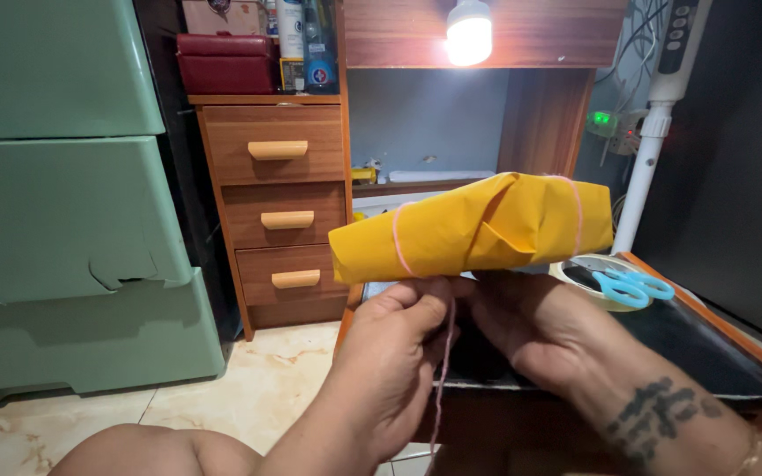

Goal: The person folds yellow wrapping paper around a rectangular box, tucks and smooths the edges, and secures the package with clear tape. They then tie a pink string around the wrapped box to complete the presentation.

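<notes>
Your left hand and right hand pinch the pink string just under the yellow paper parcel — held above the dark table, wooden drawers behind.

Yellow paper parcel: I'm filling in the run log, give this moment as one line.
left hand: grips pink string | right hand: holds yellow paper parcel from below | blue scissors: on tape roll

Yellow paper parcel (pink-stringed), midair
</notes>
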